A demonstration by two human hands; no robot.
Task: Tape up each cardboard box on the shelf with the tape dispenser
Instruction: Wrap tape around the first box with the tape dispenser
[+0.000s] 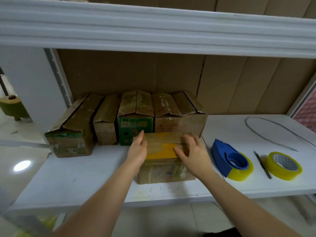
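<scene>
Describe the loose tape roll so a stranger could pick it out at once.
Look at the white shelf and go to its right end. Two yellow rolls lie there with a thin dark tool between them. The loose tape roll is the far-right one, the only one not in the blue tape dispenser.

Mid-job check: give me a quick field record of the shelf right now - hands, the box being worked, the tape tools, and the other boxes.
left hand: flat against the left side of the front box
right hand: fingers spread on the box's top right
front box: flaps closed, yellow patch on top, clear tape visible
tape dispenser: blue, on the shelf right of the box, not held
spare tape roll: farther right, a pen beside it
back row boxes: top seams gaping, apparently untaped
</scene>
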